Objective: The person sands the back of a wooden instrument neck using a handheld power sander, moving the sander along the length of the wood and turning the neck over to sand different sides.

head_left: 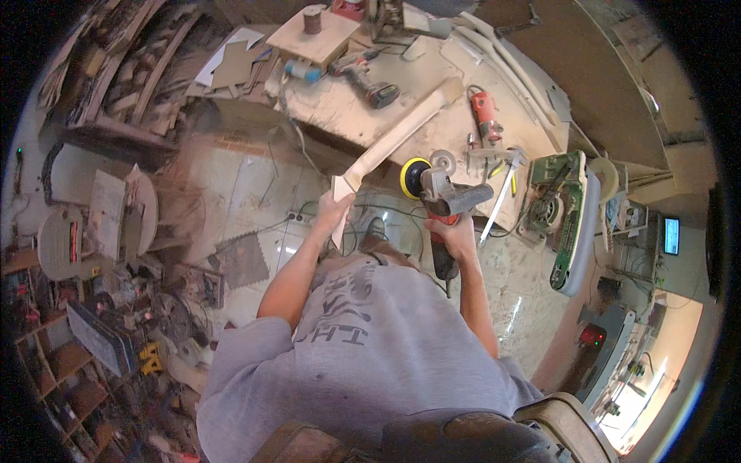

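A: What's the long piece point(394, 139) looking like?
B: Pale bare wood, matt, unfinished, and it's showing no sheen.

A: And the sander point(440, 189)?
B: It's looking like grey and red plastic housing. The yellow disc pad point(413, 177) is reading as foam or rubber, matt.

A: The bench point(363, 116)?
B: Wood top, and it's looking rough and dusty. The cordless drill point(367, 81) on it is showing dull dark plastic.

A: Floor point(255, 193)?
B: Pale tiles, glossy, and they're catching reflections.

A: Shirt point(370, 347)?
B: Grey cotton-like cloth, matt, and it's looking soft.

Cluttered dusty workshop, pale tiled floor point(255, 193), littered workbench point(363, 108).
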A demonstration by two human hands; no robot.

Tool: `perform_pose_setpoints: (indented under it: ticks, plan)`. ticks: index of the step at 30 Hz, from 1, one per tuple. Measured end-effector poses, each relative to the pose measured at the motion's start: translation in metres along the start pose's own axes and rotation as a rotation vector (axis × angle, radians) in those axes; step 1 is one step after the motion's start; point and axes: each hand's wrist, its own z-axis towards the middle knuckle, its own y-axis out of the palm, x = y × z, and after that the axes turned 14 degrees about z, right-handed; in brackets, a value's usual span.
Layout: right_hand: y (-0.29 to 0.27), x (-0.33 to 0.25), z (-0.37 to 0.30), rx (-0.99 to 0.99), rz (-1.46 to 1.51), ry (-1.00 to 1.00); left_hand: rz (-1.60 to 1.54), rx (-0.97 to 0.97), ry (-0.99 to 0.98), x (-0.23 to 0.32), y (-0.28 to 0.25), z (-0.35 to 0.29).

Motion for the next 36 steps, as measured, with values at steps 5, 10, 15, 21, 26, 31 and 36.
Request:
perform_pose_setpoints:
  ticks: [5,10,15,21,26,31,36]
  plan:
    - [0.035,-0.023,0.001,-0.175,-0.227,-0.022,0.581,0.337,0.204,-0.015,-0.028,-0.052]
    - [0.071,-0.017,0.024,-0.337,-0.408,-0.212,0.560,0.337,0.162,-0.030,-0.033,-0.083]
    - [0.072,-0.015,0.048,-0.356,-0.512,-0.254,0.535,0.333,0.149,-0.031,-0.032,-0.100]
    - [0.042,-0.013,0.098,-0.213,-0.546,-0.279,0.471,0.347,0.193,-0.034,-0.030,-0.106]
    - [0.025,-0.032,0.133,-0.200,-0.516,-0.159,0.445,0.355,0.224,-0.032,-0.031,-0.108]
    - [0.047,-0.023,0.111,-0.218,-0.572,-0.261,0.421,0.343,0.224,-0.026,-0.029,-0.110]
    - [0.084,-0.029,0.056,-0.494,-0.676,-0.221,0.366,0.348,0.211,-0.034,-0.028,-0.110]
